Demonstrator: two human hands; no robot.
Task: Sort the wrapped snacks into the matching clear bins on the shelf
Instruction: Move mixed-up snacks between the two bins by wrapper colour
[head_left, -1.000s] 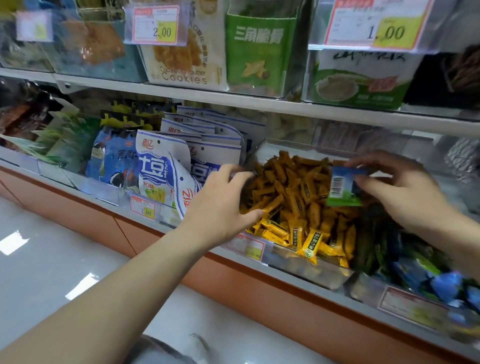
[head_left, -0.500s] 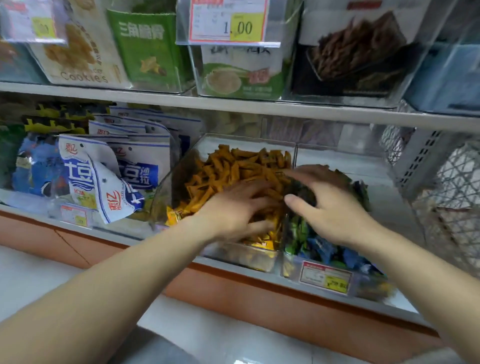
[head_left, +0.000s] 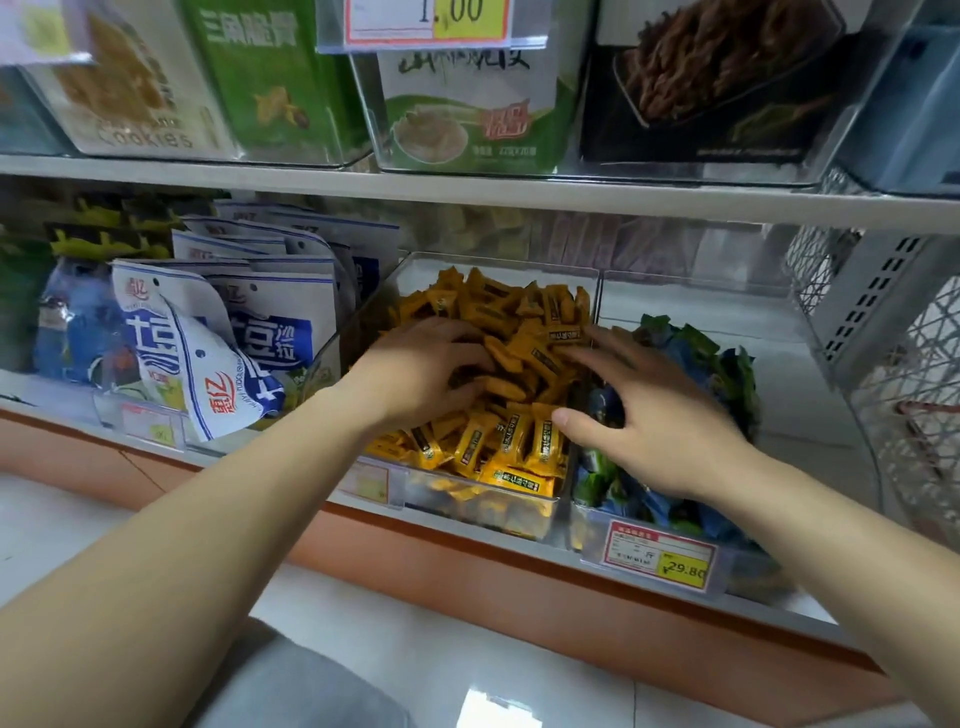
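Head view: the clear bin of orange wrapped snacks sits mid-shelf, directly under both hands. The left hand curls loosely into the pile; whether it pinches one is hidden. The right hand spreads flat across the divider, fingers touching orange wrappers, palm over green-blue snacks.

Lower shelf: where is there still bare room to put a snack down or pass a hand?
Bare shelf lies right of the green and blue snacks, up to the perforated upright. That bin's rear is bare too. The orange snack bin is heaped, with the left hand and right hand over it. The white bags are packed tightly.
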